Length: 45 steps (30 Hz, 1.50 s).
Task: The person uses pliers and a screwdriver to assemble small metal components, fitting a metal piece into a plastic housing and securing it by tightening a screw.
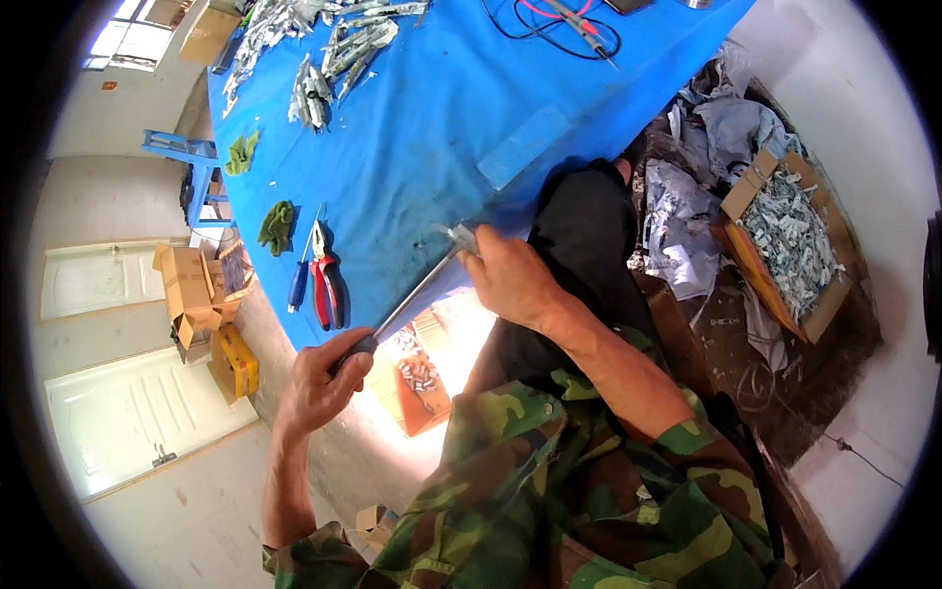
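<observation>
Both hands are busy near the middle of the frame, at the lower edge of the big blue surface (461,118). That surface fills the upper middle of the frame and is the biggest thing here.

To the right sits an open cardboard box (785,245) full of small grey scraps. Low in the middle, under the surface edge, an orange box (417,388) holds more small metal bits. In the upper left of the frame lies a heap of shiny metal pieces (324,59).

The left hand (319,388) is wrapped tight around the dark handle of a long screwdriver (407,304). Its thin metal shaft slants up to the right. The right hand (510,275) is curled around a small metal piece (459,236) and pinches it where the tip of the tool meets it, just at the surface edge.

The screwdriver looks stiff and hard, and not very heavy. The thick handle is the best place to hold it, since the bare shaft looks smooth and could slip. The small piece looks light and thin, and its edges may be sharp, so it seems best held by its flat sides.

Left of the hands lie red-handled pliers (327,285), a blue-handled tool (299,283) and a green glove (278,226).
</observation>
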Tool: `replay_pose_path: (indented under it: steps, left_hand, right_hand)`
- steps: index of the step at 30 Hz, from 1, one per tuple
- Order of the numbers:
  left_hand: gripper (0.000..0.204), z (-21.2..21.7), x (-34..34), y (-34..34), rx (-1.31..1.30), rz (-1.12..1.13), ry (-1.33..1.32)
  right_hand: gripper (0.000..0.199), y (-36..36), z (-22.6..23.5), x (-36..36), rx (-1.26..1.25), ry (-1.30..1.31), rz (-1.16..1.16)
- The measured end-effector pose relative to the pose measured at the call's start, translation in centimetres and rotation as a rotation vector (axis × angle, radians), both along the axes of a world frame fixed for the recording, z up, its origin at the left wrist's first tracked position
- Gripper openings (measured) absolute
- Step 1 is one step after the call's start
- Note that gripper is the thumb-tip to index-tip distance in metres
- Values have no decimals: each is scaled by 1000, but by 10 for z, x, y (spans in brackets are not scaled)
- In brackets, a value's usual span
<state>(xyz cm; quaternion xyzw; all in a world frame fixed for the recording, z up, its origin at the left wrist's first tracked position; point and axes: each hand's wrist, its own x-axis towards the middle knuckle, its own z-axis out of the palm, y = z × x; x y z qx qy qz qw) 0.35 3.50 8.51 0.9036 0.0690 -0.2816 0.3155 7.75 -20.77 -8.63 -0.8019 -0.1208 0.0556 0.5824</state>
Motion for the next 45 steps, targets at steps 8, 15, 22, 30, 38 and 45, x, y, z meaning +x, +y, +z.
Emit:
replay_pose_path:
  steps: [8,15,22,30,38,45]
  left_hand:
    - [32,22,-8,-35,300,-278,-396]
    - [31,30,-7,-45,321,-290,-354]
    - [31,22,6,-26,179,-179,-167]
    - [32,1,0,-2,67,-49,-86]
    - [30,26,-11,-42,301,-223,-325]
    - [30,21,-9,-34,209,-216,-304]
  right_hand:
    - [28,1,0,0,-59,29,6]
    - [28,-2,2,0,-32,17,19]
    - [29,-5,-4,3,8,3,39]
    - [29,-1,0,2,37,34,23]
    - [28,1,0,-1,2,26,4]
    - [28,-4,1,2,3,27,33]
